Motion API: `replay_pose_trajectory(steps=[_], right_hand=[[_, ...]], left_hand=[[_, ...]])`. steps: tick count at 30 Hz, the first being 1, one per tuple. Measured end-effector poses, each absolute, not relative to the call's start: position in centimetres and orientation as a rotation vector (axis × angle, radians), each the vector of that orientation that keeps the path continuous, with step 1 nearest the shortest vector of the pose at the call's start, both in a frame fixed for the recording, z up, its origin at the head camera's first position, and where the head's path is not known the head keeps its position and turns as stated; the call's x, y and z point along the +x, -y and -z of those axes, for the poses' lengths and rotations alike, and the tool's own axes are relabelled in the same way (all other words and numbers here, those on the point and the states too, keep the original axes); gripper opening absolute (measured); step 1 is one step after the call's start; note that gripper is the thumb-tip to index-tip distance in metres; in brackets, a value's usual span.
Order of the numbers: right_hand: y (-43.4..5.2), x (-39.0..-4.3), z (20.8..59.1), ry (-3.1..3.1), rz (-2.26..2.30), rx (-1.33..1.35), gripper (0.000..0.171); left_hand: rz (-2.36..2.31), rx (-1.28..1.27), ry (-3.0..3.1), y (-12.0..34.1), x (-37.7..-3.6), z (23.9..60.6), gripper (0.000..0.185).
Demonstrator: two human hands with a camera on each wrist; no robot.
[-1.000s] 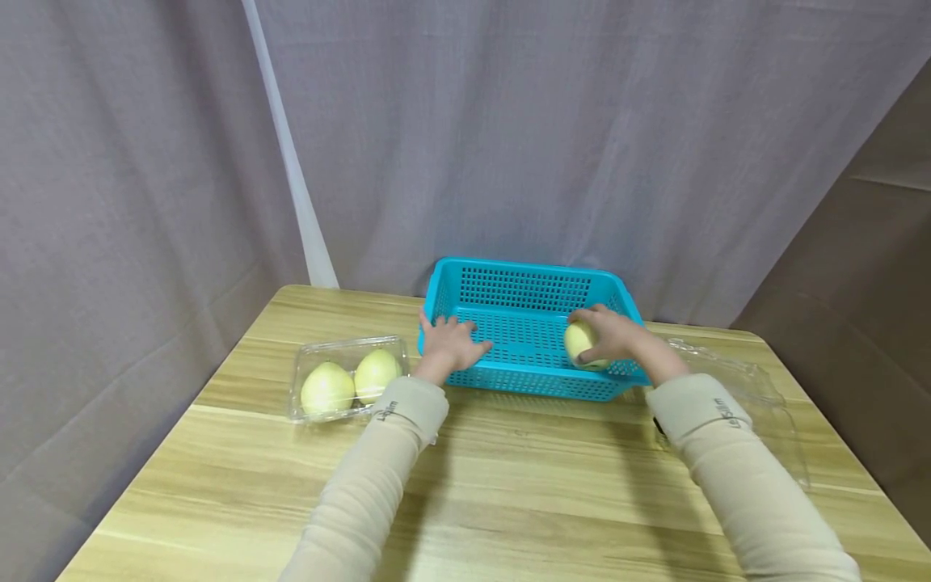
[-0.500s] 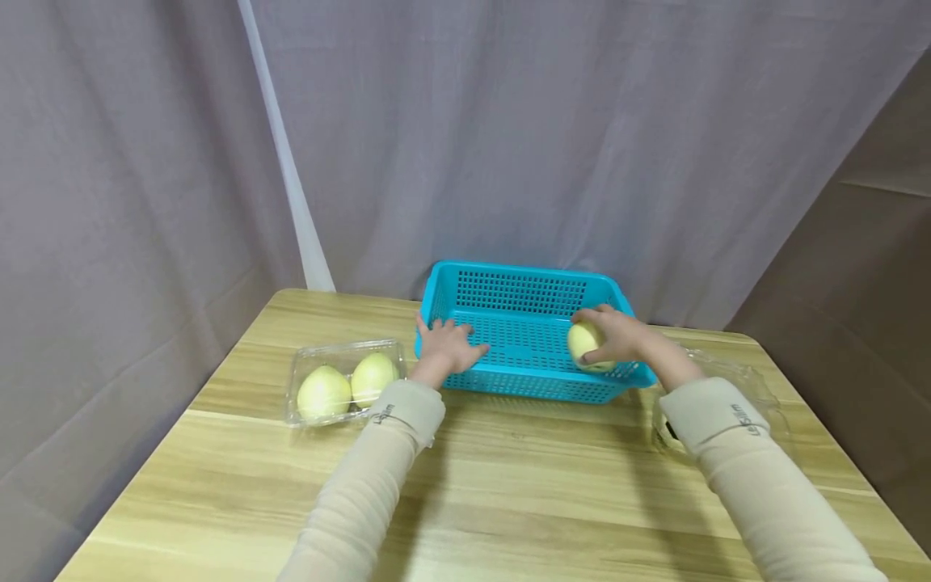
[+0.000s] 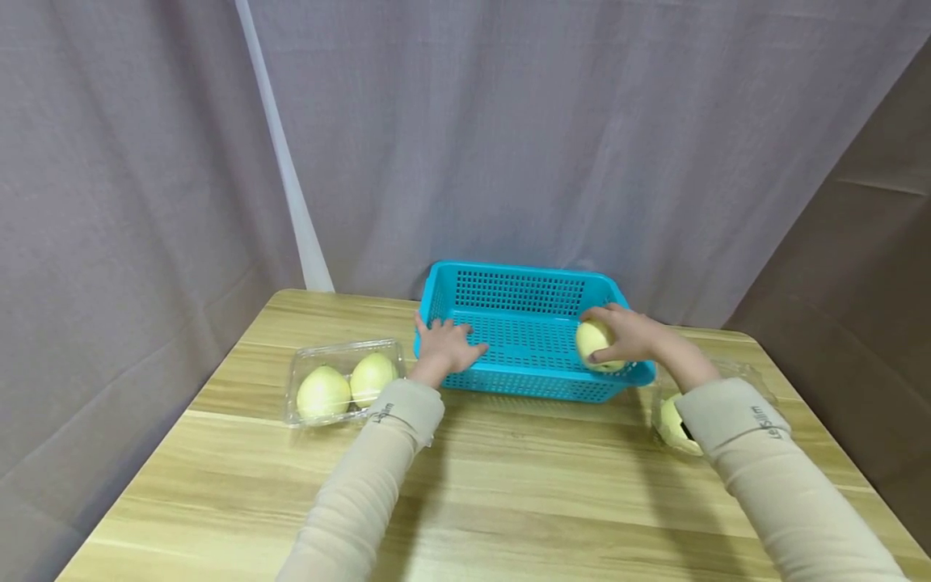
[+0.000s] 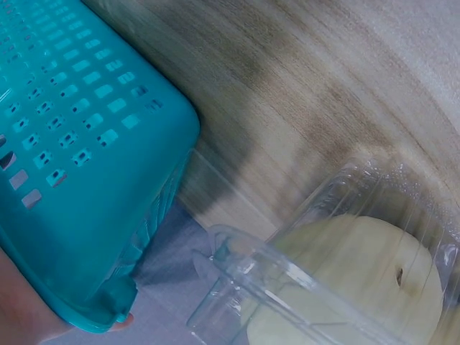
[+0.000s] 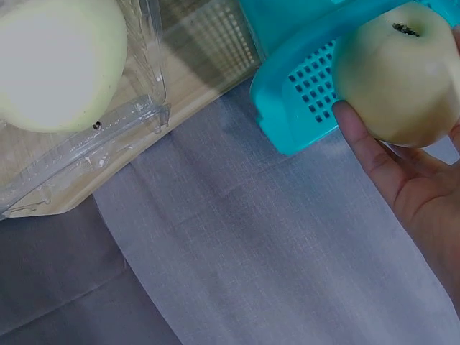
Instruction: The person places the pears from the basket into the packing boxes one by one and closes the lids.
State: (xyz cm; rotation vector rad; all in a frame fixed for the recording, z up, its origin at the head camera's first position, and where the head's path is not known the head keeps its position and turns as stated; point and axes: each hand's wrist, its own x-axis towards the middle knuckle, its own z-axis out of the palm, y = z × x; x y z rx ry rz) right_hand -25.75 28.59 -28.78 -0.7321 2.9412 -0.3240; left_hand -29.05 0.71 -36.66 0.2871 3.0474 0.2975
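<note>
At the right end of a blue plastic basket point(image 3: 527, 384), my right hand point(image 3: 629, 335) holds a pale yellow pear point(image 3: 598, 343) with fingers and thumb round it. The right wrist view shows that pear point(image 5: 402, 79) just by the basket's rim point(image 5: 277, 108), its dark calyx end facing up. My left hand point(image 3: 445, 347) rests on the basket's left end, fingers spread over the rim. A fingertip shows past the rim point(image 4: 79, 320) in the left wrist view. No other fruit shows in the visible part of the basket.
Left of the basket, a clear plastic box point(image 3: 309, 360) holds two pears point(image 3: 323, 394). To the right, another clear container point(image 3: 749, 376) with a pear point(image 3: 672, 420) lies partly under my right sleeve. A grey curtain point(image 3: 509, 145) hangs behind the wooden table point(image 3: 509, 501).
My right hand has shifted slightly right with the pear, staying at the basket's right end. My right forearm has moved right, exposing more of the pear in the right container. The left hand stays put.
</note>
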Motion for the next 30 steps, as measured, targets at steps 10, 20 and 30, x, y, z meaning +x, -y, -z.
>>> replay_pose_trajectory(steps=[10, 20, 30], right_hand=[[-29.3, -25.5, 28.2, -2.927, 0.326, -0.729, 0.060], [-30.2, -25.2, 27.9, -2.921, 0.302, -0.695, 0.062], [-31.2, -24.6, 27.8, -2.943, 0.305, -0.715, 0.062]], left_hand=[[-0.307, 0.284, -3.038, -0.7, -29.2, 36.5, 0.060], [-0.309, 0.292, -3.035, -0.7, -29.4, 36.4, 0.060], [-0.303, 0.293, -3.022, -0.5, -29.1, 36.1, 0.060]])
